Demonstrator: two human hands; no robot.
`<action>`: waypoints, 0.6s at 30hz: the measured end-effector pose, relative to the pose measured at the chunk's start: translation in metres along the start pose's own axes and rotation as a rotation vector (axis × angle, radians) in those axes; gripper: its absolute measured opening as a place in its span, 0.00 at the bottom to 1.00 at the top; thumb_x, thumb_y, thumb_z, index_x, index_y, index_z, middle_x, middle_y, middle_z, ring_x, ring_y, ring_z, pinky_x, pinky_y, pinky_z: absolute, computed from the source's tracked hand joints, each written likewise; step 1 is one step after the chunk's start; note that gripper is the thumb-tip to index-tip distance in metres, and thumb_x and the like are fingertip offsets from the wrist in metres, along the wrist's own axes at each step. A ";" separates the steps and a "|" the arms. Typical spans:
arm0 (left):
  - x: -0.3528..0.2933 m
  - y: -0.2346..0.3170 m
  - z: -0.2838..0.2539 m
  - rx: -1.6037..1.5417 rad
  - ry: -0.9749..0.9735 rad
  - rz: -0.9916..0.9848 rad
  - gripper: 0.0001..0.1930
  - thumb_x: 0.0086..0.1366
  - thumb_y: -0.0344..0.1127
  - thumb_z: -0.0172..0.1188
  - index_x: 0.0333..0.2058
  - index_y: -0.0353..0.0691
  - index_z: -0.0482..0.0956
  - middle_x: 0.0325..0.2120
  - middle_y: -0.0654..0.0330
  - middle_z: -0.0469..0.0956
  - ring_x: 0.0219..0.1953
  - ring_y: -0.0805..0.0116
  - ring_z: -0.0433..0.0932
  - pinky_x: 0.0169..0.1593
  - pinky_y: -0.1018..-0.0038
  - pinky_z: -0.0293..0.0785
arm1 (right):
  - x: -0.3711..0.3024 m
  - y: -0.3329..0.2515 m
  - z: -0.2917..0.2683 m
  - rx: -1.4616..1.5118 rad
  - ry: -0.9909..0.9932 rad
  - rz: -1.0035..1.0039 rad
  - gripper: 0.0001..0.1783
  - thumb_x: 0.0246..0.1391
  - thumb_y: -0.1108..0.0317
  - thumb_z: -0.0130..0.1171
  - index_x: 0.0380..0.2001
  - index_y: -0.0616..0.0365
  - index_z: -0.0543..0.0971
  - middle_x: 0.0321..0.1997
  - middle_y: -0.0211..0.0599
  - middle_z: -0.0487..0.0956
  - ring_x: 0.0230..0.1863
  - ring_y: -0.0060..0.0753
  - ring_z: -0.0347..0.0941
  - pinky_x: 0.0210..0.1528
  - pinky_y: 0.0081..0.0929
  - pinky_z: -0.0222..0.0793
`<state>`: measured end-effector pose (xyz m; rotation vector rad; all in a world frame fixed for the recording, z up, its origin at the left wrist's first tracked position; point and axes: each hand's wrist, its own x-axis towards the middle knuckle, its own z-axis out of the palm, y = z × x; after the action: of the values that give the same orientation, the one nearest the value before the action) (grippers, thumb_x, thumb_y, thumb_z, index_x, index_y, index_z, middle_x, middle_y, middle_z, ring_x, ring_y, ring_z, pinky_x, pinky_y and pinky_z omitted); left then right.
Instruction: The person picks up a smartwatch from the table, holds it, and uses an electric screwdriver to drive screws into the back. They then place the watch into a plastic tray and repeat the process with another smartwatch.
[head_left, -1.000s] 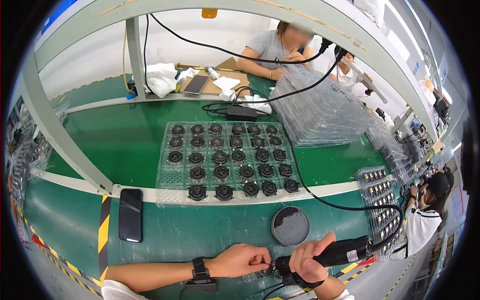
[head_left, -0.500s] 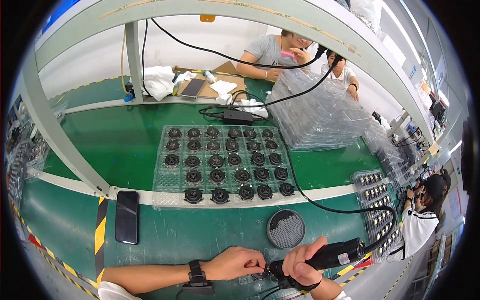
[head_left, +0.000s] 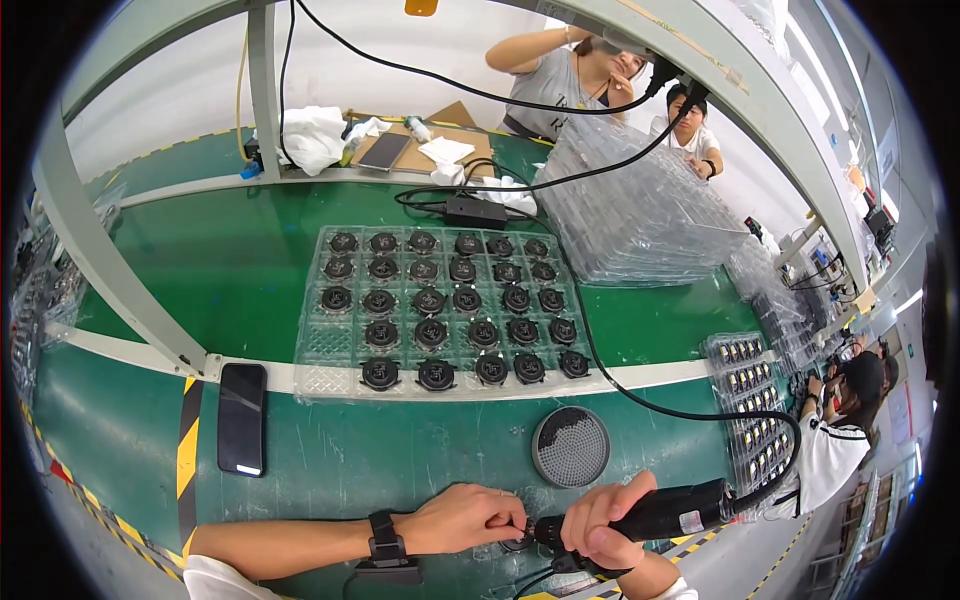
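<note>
My right hand is wrapped round a black corded electric screwdriver, held nearly level with its tip pointing left. At that tip, the thumb and fingers of my left hand are pinched together; what they hold is too small to make out. Just below the fingertips lies a round black watch case, partly covered by them. Beyond my right hand stands a round dish with a grid of small holes, some dark bits heaped on its far side. A clear tray farther off carries rows of similar watch cases.
A black phone lies on the green bench at left. The screwdriver's cable loops across the right side. Stacked clear trays stand at the back, and another filled tray lies at right. Two people are behind the bench, another at right.
The view has shifted slightly. My hands stay at the screwdriver tip and watch case. Across the bench, one person has raised an arm.
</note>
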<state>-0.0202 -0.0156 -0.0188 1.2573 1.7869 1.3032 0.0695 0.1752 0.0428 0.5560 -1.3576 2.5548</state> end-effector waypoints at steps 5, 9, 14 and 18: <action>0.005 0.007 -0.001 0.006 -0.015 0.017 0.09 0.63 0.38 0.64 0.35 0.39 0.78 0.17 0.62 0.68 0.20 0.64 0.69 0.27 0.67 0.66 | -0.003 -0.005 0.001 -0.017 0.015 -0.007 0.18 0.53 0.86 0.58 0.38 0.56 0.63 0.18 0.36 0.69 0.15 0.29 0.65 0.20 0.34 0.66; -0.004 0.014 -0.004 -0.047 -0.051 -0.075 0.09 0.64 0.38 0.66 0.38 0.41 0.80 0.17 0.67 0.69 0.20 0.75 0.68 0.26 0.74 0.66 | -0.008 -0.001 0.007 0.045 0.076 -0.035 0.18 0.53 0.85 0.58 0.39 0.56 0.63 0.18 0.36 0.68 0.15 0.29 0.64 0.20 0.34 0.65; -0.003 0.029 -0.026 -0.422 0.201 -0.167 0.06 0.66 0.33 0.64 0.35 0.38 0.78 0.17 0.70 0.69 0.21 0.81 0.70 0.23 0.82 0.64 | 0.001 -0.009 -0.007 0.066 0.187 -0.026 0.20 0.50 0.81 0.58 0.39 0.54 0.60 0.15 0.34 0.65 0.12 0.32 0.61 0.18 0.33 0.62; 0.016 0.054 -0.062 -0.580 0.466 -0.146 0.06 0.70 0.31 0.56 0.33 0.39 0.71 0.17 0.71 0.65 0.18 0.83 0.65 0.19 0.83 0.56 | 0.010 -0.012 -0.011 0.164 0.234 0.061 0.18 0.49 0.81 0.58 0.39 0.55 0.62 0.15 0.33 0.64 0.11 0.30 0.60 0.17 0.32 0.60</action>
<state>-0.0614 -0.0203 0.0542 0.5232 1.5629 1.9518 0.0615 0.1911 0.0502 0.2335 -1.1112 2.6947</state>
